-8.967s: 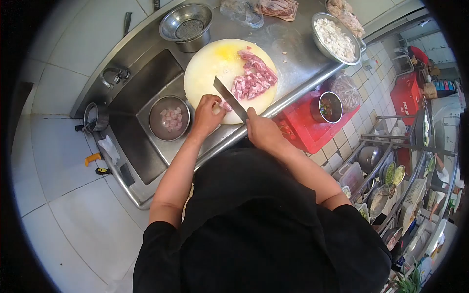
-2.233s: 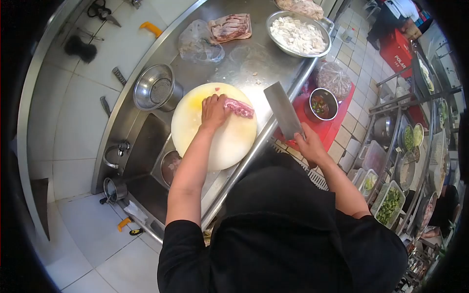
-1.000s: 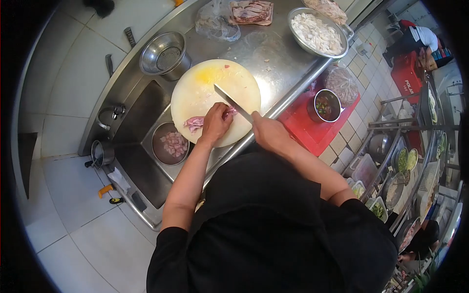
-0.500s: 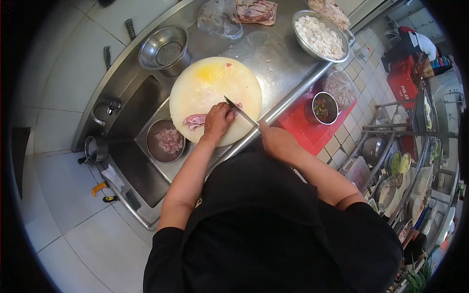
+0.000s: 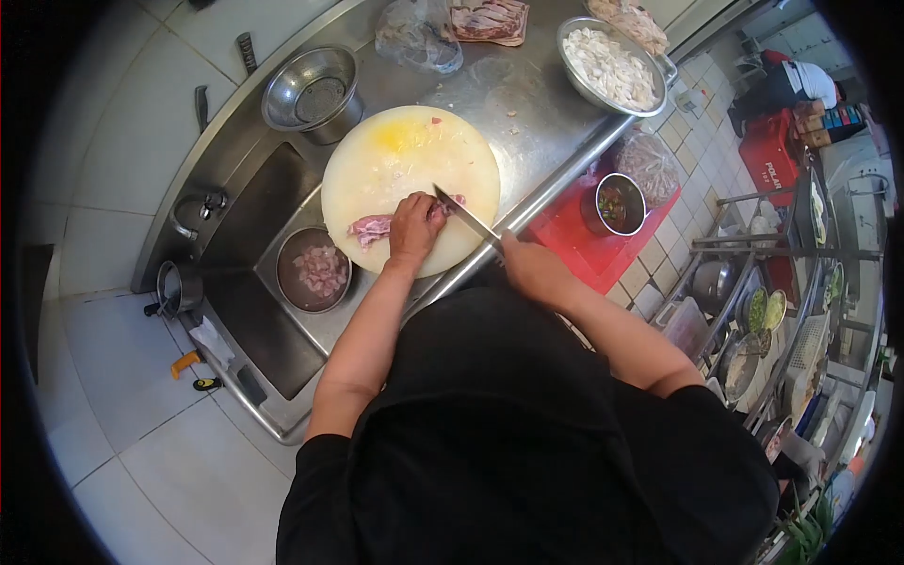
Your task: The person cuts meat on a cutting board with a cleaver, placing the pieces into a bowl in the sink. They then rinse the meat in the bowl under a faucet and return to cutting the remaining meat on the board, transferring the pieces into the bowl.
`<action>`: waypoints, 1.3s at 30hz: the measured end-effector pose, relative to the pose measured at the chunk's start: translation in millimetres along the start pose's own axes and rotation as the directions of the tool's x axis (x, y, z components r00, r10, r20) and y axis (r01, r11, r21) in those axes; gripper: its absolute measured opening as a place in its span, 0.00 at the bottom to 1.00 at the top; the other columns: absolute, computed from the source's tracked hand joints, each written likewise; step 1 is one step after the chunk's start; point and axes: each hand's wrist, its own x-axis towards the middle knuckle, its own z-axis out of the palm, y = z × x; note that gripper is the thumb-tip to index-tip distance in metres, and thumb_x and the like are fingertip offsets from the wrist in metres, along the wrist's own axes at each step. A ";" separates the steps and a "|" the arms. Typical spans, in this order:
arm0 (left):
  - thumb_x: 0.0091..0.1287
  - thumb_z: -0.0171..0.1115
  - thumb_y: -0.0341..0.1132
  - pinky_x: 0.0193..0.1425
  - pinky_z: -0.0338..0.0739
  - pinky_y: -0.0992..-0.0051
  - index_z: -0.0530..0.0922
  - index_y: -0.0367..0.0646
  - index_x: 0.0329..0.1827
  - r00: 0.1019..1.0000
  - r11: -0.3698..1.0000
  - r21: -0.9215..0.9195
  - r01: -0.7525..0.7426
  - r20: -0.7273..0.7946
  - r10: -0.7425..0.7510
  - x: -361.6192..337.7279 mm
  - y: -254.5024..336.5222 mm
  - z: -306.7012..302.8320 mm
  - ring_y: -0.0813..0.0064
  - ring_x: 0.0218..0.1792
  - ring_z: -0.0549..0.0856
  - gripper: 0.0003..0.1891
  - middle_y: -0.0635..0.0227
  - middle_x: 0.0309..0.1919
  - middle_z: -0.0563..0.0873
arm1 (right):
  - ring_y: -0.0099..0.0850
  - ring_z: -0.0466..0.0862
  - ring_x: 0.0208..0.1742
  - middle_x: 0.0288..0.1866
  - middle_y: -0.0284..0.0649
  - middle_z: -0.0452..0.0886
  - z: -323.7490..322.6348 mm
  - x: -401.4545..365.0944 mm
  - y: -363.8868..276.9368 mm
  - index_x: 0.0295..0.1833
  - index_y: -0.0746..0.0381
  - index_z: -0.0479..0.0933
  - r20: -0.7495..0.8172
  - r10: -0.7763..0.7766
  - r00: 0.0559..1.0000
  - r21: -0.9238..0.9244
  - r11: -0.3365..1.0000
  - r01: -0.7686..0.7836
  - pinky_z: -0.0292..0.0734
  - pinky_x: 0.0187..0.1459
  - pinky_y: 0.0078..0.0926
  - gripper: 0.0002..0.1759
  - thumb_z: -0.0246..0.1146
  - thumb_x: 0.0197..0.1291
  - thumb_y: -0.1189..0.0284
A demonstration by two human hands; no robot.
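Observation:
On the round white cutting board (image 5: 377,155), a strip of raw meat (image 5: 368,229) lies under my left hand (image 5: 414,228), whose curled fingers press it down. My right hand (image 5: 533,267) grips the handle of a kitchen knife (image 5: 467,217). The blade slants across the meat's right end, just beside my left fingertips. Small meat bits (image 5: 458,200) sit by the blade. To the board's left, a round metal bowl (image 5: 292,299) holds chopped pink meat (image 5: 320,270).
A steel sink (image 5: 273,334) lies left, with a deep metal pan (image 5: 282,100) behind it. Far right on the counter stands a bowl of pale pieces (image 5: 607,71). A pot (image 5: 617,204) rests on a red surface (image 5: 574,250). Beyond are shelves (image 5: 782,252) and another person (image 5: 791,89).
The whole view has shifted slightly, so everything sits a little further left. Both hands keep their hold, with the knife still at the meat's right end.

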 end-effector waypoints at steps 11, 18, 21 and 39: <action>0.61 0.67 0.32 0.57 0.80 0.61 0.83 0.40 0.51 0.992 0.985 -0.172 0.010 0.123 0.011 -6.0 4.8 -36.6 0.54 0.52 0.84 0.15 0.58 0.50 0.84 | 0.58 0.87 0.42 0.37 0.63 0.85 -8.3 5.8 -24.1 0.54 0.71 0.67 0.003 0.073 0.997 0.044 0.996 -0.073 0.80 0.45 0.57 0.13 0.51 0.65 0.77; 0.63 0.70 0.34 0.49 0.82 0.63 0.83 0.38 0.48 0.995 0.997 -0.048 -0.065 0.073 0.069 -1.1 -1.1 -27.8 0.54 0.45 0.86 0.13 0.55 0.44 0.85 | 0.59 0.87 0.45 0.39 0.63 0.85 -3.0 22.6 -37.5 0.58 0.70 0.67 0.054 0.026 0.998 0.033 0.999 -0.027 0.80 0.47 0.57 0.16 0.51 0.65 0.77; 0.63 0.71 0.34 0.50 0.81 0.63 0.83 0.38 0.47 0.994 0.998 -0.047 -0.045 0.095 0.049 -1.3 -4.9 -24.4 0.54 0.45 0.86 0.13 0.55 0.43 0.86 | 0.59 0.87 0.46 0.40 0.64 0.85 9.2 51.3 -39.7 0.57 0.71 0.68 0.005 -0.017 1.000 0.048 0.999 0.017 0.80 0.48 0.56 0.15 0.50 0.67 0.77; 0.63 0.68 0.31 0.50 0.81 0.64 0.83 0.38 0.46 0.985 0.993 -0.115 -0.040 0.160 0.058 -6.0 -3.6 -36.9 0.58 0.46 0.85 0.11 0.59 0.43 0.86 | 0.61 0.86 0.45 0.39 0.65 0.84 2.4 18.5 -21.4 0.55 0.72 0.67 0.048 0.083 0.995 0.090 0.992 -0.087 0.79 0.47 0.59 0.13 0.50 0.67 0.77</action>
